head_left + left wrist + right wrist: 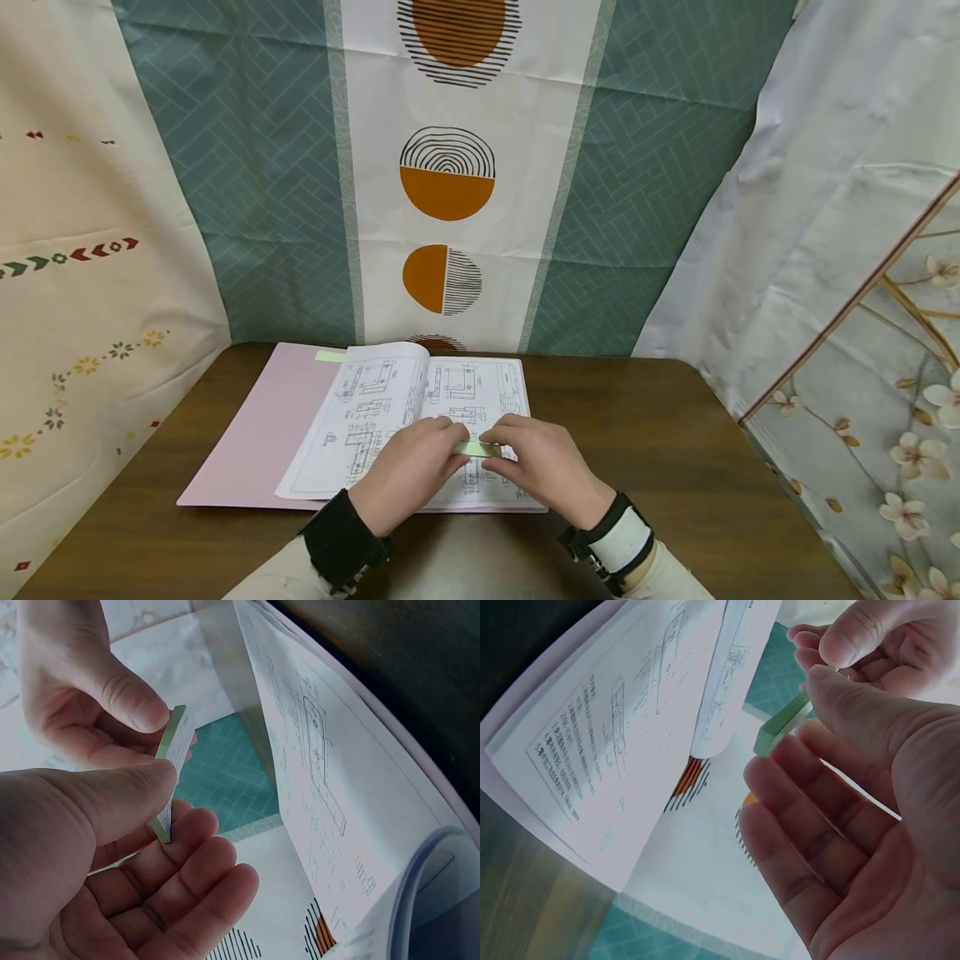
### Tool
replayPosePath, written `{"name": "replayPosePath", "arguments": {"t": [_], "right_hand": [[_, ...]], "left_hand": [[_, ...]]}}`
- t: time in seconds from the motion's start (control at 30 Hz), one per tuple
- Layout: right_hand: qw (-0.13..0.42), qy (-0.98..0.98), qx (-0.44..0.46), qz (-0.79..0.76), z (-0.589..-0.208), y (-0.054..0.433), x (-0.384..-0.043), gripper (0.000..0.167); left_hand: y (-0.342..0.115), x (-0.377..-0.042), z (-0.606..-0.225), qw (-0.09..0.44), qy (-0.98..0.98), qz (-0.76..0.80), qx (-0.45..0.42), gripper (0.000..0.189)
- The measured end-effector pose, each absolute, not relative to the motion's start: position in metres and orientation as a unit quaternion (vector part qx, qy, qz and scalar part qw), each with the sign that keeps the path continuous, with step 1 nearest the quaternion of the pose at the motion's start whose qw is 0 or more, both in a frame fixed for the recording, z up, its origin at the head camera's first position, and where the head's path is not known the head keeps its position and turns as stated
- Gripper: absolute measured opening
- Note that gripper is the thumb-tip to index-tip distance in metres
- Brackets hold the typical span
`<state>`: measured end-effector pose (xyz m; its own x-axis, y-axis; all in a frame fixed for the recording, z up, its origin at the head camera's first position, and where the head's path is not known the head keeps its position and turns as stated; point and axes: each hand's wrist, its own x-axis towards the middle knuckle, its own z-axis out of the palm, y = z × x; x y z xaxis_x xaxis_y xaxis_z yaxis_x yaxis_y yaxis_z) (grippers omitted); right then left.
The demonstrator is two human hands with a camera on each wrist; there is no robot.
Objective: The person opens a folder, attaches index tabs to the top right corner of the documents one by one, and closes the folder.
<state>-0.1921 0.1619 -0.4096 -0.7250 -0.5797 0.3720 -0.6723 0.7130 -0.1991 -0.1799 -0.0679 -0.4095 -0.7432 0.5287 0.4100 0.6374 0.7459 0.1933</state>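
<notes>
A small light-green pad of sticky notes (pixel 477 450) is held level above the right page of an open booklet (pixel 408 417). My left hand (pixel 415 467) pinches one end between thumb and fingers. At the other end, my right hand (pixel 546 463) pinches it too. In the left wrist view the pad (pixel 173 750) shows a green edge and a pale face, with the left thumb pressed on it. The other fingers of both hands bend loosely around below. Technical line drawings cover the booklet's pages, partly hidden under the hands.
The booklet lies in a pink folder (pixel 255 433) on a dark wooden table (pixel 637 433). A light-green sticky strip (pixel 330 356) sits at the folder's top edge. Patterned cloths (pixel 667 167) hang behind the table and at both sides.
</notes>
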Motion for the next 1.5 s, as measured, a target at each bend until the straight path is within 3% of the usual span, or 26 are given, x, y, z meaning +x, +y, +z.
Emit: {"name": "replayPosePath", "arguments": {"t": [0.7,0.93,1.5], "right_hand": [[0.132,-0.916,0.336,0.173,-0.4067,0.1639,-0.1936,0.022],[0.148,-0.914,0.342,0.157,-0.4038,0.1652,-0.1919,0.013],[0.195,-0.913,0.33,0.136,-0.4028,0.1636,-0.1908,0.02]], "left_hand": [[-0.0646,-0.1779,-0.4131,0.19,-0.911,-0.153,-0.333,0.021],[-0.0653,-0.1784,-0.4142,0.184,-0.911,-0.155,-0.334,0.021],[-0.0646,-0.1782,-0.4134,0.162,-0.917,-0.158,-0.328,0.019]]}}
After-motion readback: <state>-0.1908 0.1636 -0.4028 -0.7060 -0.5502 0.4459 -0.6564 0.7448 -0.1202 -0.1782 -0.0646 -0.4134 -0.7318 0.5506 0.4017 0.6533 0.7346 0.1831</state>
